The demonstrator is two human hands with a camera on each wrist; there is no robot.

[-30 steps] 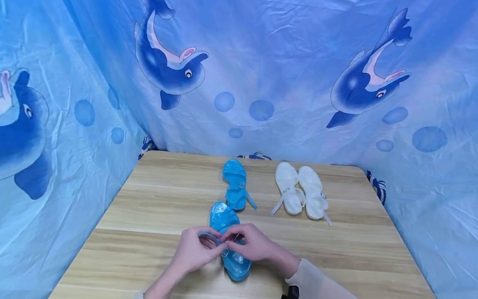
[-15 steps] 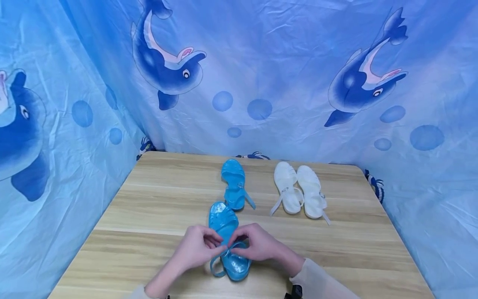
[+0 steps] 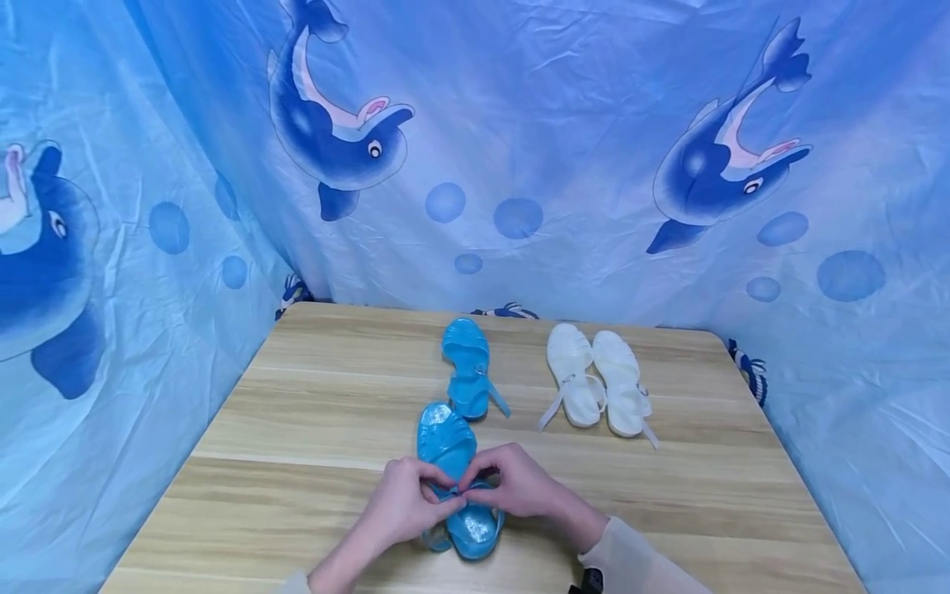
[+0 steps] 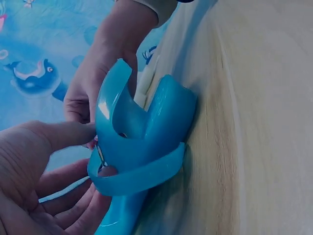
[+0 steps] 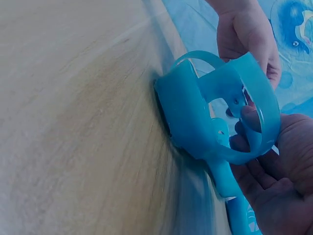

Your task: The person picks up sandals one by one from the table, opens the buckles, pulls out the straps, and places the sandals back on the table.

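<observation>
Though unclear in head view, left wrist: probable buckle [image 4: 100,154] on blue sandal [image 4: 172,108]

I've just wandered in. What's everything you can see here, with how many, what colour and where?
Near blue sandal: one, blue, on the table under the hands
Far blue sandal: one, blue, just beyond it
White sandals: two, white, side by side, back right
Table: one, light wood, below everything
Backdrop: blue, dolphin-printed, behind and beside the table
Left hand: one, bare, pinching at the near sandal's strap
Right hand: one, bare, same strap area
Sleeves: two, pale, bottom edge
</observation>
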